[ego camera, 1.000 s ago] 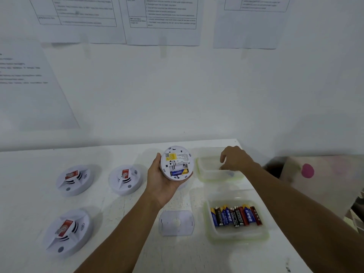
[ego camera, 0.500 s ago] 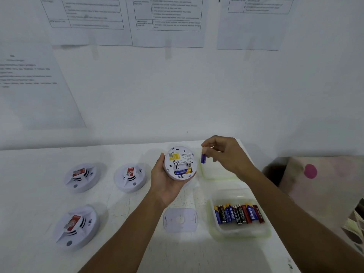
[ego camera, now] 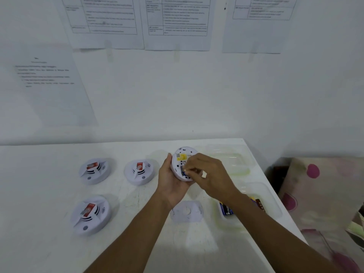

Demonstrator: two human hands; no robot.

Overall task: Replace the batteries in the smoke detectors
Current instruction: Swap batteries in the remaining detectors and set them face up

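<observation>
Left grip (ego camera: 171, 182) cups the smoke detector (ego camera: 182, 157), back up. Right grip (ego camera: 210, 174) touches it, fingers curled at the battery bay (ego camera: 183, 171); blur hides whether they pinch a cell. Advice: match polarity, spring end first, press flat, left grip bracing the shell from underneath.

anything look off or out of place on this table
Nothing spilled or damaged. The one loose piece is the back plate lying on the table, apparently off the detector that the left hand holds while the right hand works at its battery bay. That fits a battery swap.
</observation>
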